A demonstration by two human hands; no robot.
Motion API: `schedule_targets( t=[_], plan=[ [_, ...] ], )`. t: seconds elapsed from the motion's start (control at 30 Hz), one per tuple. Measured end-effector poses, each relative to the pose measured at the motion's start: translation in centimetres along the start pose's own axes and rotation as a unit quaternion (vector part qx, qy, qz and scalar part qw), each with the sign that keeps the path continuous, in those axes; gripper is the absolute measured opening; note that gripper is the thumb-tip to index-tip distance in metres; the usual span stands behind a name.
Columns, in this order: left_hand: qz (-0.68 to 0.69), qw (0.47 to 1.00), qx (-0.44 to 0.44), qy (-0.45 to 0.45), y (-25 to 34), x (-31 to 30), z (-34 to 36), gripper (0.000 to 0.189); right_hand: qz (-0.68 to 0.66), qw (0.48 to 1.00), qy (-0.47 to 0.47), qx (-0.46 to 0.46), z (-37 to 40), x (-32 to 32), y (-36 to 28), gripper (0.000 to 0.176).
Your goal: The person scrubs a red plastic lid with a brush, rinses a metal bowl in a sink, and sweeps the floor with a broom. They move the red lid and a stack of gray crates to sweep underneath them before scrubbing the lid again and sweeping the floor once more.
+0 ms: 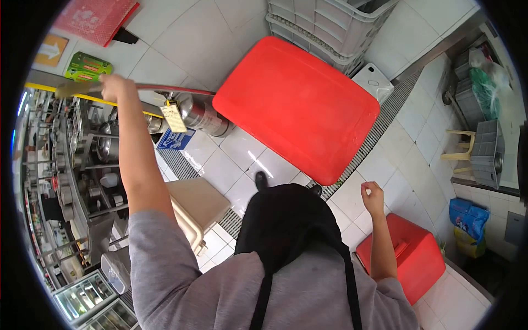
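Note:
At the upper left my left hand (115,89) is raised, its fingers closed round a long, thin stick with a red shaft (170,87). The stick's blurred, brownish end (74,89) sticks out past the fist, and its other end reaches toward the big red lid (297,107). Below that shaft stands a metal cylinder (201,114) with a yellow tag (173,116). My right hand (373,197) hangs in the air on the right, fingers curled in; a small reddish spot shows at the fingertips, and I cannot make out whether anything is held. Beneath it is a red bin (412,256).
Grey crates (330,25) are stacked behind the lid. Metal racks (82,181) with pots line the left, beside a beige container (198,201). A grated drain (379,129) crosses the tiled floor. A stool (461,146) and blue packet (468,217) are far right.

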State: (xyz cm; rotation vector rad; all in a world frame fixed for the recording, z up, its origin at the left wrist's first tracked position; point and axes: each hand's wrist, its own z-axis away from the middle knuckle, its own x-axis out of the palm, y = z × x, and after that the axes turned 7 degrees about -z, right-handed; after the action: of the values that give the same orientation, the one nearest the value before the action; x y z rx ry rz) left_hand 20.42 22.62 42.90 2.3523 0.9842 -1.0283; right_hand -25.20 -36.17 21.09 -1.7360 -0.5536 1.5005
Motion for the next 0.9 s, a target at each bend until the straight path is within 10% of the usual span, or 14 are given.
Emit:
schedule_targets(
  t=[0.03,0.07,0.27,0.4,0.47,0.57,0.67,0.7,0.73,0.77,0.8,0.9],
  plan=[
    [0.361,0.911,-0.2,0.004,-0.4,-3.8,1.2,0.04,0.001,1.0,-0.004,0.014,0.5,-0.7,1.0,0.005],
    [0.66,0.659,-0.362,0.006,-0.3,-7.0,2.4,0.046,0.003,1.0,-0.006,0.028,0.8,-1.1,1.6,0.004],
    [0.477,0.83,-0.288,0.01,-4.4,-3.4,0.8,0.054,-0.008,0.999,0.026,-0.044,-1.9,-0.6,-0.1,0.006],
    [0.592,0.783,-0.162,0.104,-7.4,-11.7,-4.8,0.044,-0.021,0.998,0.019,-0.049,-2.8,-1.2,-3.8,0.006],
    [0.645,0.742,-0.181,-0.012,-8.2,-19.1,-6.0,0.035,-0.034,0.997,0.028,-0.06,-3.2,-0.5,-2.9,0.006],
    [0.717,0.692,-0.016,-0.083,-10.6,-21.0,-3.6,0.031,-0.041,0.996,0.04,-0.07,-2.8,1.1,-2.7,0.007],
    [0.666,0.738,-0.072,-0.084,-12.0,-16.6,4.5,0.029,-0.02,0.997,0.014,-0.067,-2.7,2.4,-3.3,0.007],
    [0.403,0.878,0.211,0.15,-14.5,-10.4,6.0,0.028,0.0,0.998,-0.003,-0.058,-2.6,2.6,-2.8,0.008],
    [0.546,0.836,0.032,0.037,-15.6,-7.2,9.2,0.025,0.008,0.999,0.02,-0.043,-2.4,2.4,-2.0,0.008],
    [0.521,0.851,0.059,0.024,-17.1,-7.2,10.4,0.024,0.027,0.999,0.019,-0.023,-2.5,2.3,-1.1,0.009],
    [0.663,0.724,-0.153,-0.112,-16.3,-10.3,12.0,0.026,0.044,0.999,0.018,-0.003,-2.9,2.0,0.0,0.01],
    [0.621,0.764,-0.083,-0.153,-16.8,-10.9,14.1,0.038,0.033,0.988,0.09,0.118,-4.6,-0.2,5.6,0.013]
  ],
)
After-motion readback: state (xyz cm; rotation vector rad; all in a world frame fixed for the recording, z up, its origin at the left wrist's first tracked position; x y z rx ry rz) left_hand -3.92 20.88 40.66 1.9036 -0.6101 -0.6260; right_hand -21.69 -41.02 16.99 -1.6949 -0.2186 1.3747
